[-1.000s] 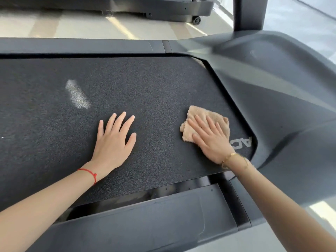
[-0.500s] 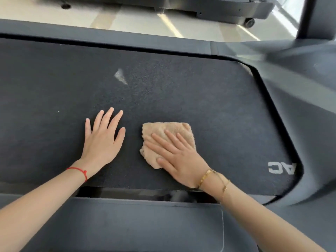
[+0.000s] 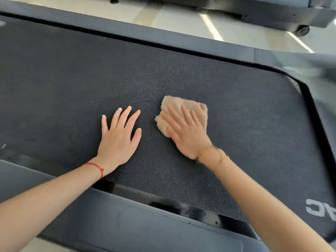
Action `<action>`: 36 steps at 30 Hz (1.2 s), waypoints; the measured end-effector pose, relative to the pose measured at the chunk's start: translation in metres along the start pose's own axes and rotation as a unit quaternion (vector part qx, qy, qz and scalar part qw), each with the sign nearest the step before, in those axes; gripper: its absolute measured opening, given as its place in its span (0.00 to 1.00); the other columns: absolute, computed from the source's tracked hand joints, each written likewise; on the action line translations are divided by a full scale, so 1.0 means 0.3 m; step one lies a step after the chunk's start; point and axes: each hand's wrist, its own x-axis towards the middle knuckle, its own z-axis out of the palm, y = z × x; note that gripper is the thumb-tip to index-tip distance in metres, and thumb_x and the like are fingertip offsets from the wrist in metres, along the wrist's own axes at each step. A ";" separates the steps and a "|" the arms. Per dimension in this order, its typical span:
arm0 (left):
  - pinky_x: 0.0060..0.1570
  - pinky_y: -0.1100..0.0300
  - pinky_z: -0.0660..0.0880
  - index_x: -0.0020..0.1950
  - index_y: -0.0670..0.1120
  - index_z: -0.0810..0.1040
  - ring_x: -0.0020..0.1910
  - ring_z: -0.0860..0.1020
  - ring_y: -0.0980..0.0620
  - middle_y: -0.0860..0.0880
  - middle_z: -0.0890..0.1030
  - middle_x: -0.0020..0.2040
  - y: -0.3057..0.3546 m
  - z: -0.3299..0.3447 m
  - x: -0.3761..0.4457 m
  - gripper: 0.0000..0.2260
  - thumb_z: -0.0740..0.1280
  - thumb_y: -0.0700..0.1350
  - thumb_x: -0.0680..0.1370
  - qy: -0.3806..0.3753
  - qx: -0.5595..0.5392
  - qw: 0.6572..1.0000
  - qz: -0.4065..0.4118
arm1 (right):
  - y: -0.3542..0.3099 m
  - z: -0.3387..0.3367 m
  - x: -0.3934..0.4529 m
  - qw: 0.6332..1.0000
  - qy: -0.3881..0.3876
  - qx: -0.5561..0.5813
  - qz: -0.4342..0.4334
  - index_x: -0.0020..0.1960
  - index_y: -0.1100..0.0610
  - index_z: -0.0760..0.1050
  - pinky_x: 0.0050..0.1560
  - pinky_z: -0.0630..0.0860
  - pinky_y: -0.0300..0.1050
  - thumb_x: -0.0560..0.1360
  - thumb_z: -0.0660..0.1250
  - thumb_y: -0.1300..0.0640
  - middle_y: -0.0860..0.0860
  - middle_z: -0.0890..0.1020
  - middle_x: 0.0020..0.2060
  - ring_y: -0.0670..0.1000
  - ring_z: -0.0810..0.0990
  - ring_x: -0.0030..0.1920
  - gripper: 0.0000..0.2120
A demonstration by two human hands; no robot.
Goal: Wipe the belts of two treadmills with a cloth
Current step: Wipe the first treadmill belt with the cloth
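A black textured treadmill belt (image 3: 72,73) fills most of the view. A folded tan cloth (image 3: 198,109) lies on it at centre right. My right hand (image 3: 185,131) presses flat on the cloth with straight fingers. My left hand (image 3: 118,137) rests flat on the bare belt just left of the cloth, fingers spread. A second treadmill (image 3: 272,13) stands across the floor at the top.
Dark grey side rails (image 3: 163,40) run along the belt's far edge, and another rail (image 3: 109,224) along the near edge. The motor cover (image 3: 320,73) curves round the belt's right end. White letters (image 3: 320,209) are printed on the belt at lower right. Pale floor (image 3: 181,17) lies beyond.
My right hand has slid the cloth leftward from the belt's right end near the letters towards the middle. My left hand has stayed flat on the belt.
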 end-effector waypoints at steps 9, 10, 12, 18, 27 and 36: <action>0.76 0.35 0.46 0.81 0.53 0.54 0.80 0.50 0.48 0.50 0.55 0.81 0.003 -0.004 0.006 0.29 0.43 0.58 0.80 -0.013 0.017 1.000 0.003 | 0.121 -0.028 -0.018 0.999 0.020 0.020 0.039 0.79 0.38 0.45 0.78 0.36 0.53 0.83 0.41 0.42 0.39 0.44 0.79 0.51 0.39 0.79 0.25; 0.75 0.35 0.47 0.81 0.53 0.54 0.80 0.50 0.48 0.50 0.55 0.81 0.003 -0.004 0.008 0.29 0.42 0.58 0.80 -0.014 0.019 1.000 0.002 | 0.158 -0.036 0.042 0.997 0.025 0.018 0.066 0.79 0.39 0.44 0.77 0.36 0.53 0.83 0.41 0.42 0.40 0.44 0.79 0.52 0.40 0.79 0.25; 0.75 0.35 0.47 0.81 0.53 0.54 0.80 0.49 0.48 0.50 0.55 0.81 0.003 -0.003 0.011 0.29 0.42 0.58 0.80 -0.017 0.023 1.000 0.002 | 0.218 -0.059 0.187 0.993 0.030 0.015 0.113 0.80 0.41 0.44 0.77 0.36 0.54 0.84 0.42 0.43 0.43 0.45 0.80 0.55 0.40 0.79 0.25; 0.75 0.34 0.48 0.81 0.53 0.54 0.80 0.50 0.48 0.50 0.54 0.81 0.002 -0.005 0.014 0.29 0.42 0.58 0.79 -0.017 0.032 0.999 0.005 | 0.099 -0.069 0.501 0.995 -0.011 0.009 0.103 0.80 0.43 0.43 0.77 0.36 0.57 0.84 0.41 0.46 0.46 0.44 0.80 0.58 0.39 0.79 0.24; 0.77 0.40 0.44 0.81 0.50 0.52 0.80 0.46 0.52 0.53 0.51 0.82 -0.056 -0.007 0.013 0.29 0.47 0.58 0.81 -0.018 -0.015 0.999 0.023 | -0.085 0.000 0.233 1.000 0.006 0.020 -0.012 0.79 0.38 0.45 0.78 0.37 0.54 0.85 0.42 0.45 0.41 0.46 0.79 0.53 0.41 0.80 0.23; 0.78 0.43 0.43 0.81 0.56 0.48 0.80 0.44 0.53 0.55 0.48 0.82 -0.352 -0.056 0.062 0.27 0.45 0.60 0.82 -0.026 -0.010 0.999 0.034 | -0.108 -0.042 0.374 0.983 0.028 0.024 0.182 0.80 0.45 0.51 0.78 0.38 0.57 0.84 0.43 0.47 0.49 0.48 0.80 0.57 0.44 0.80 0.24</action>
